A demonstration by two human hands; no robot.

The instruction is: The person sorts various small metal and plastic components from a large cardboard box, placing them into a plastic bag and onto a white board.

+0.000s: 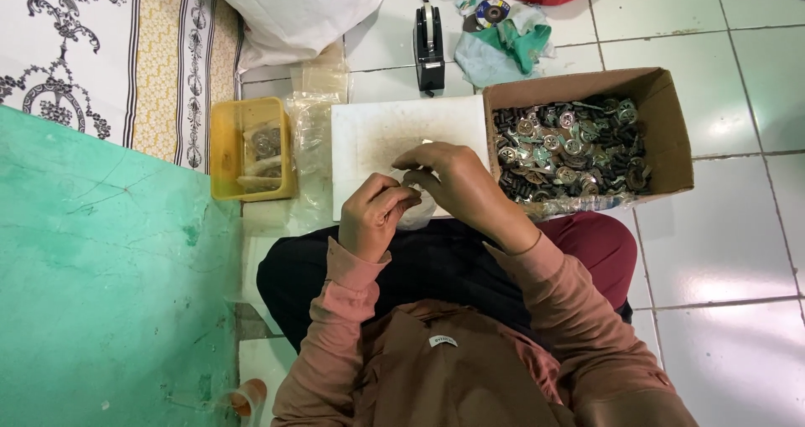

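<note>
My left hand (375, 213) and my right hand (450, 179) meet over the near edge of a white board (369, 137) stained brown in its middle. Between their fingertips they pinch a small metal part (412, 178), mostly hidden by my fingers. A bit of white material (417, 217) shows just below the hands. To the right stands an open cardboard box (662, 100) full of several small round metal parts (570, 146). My lap in dark cloth lies under the hands.
A yellow plastic tub (225, 146) with small bagged parts stands left of the board, clear plastic bags (312, 125) beside it. A black tape dispenser (428, 45), a tape roll (491, 12) and green cloth (524, 41) lie behind. A green wall surface (101, 284) is at left.
</note>
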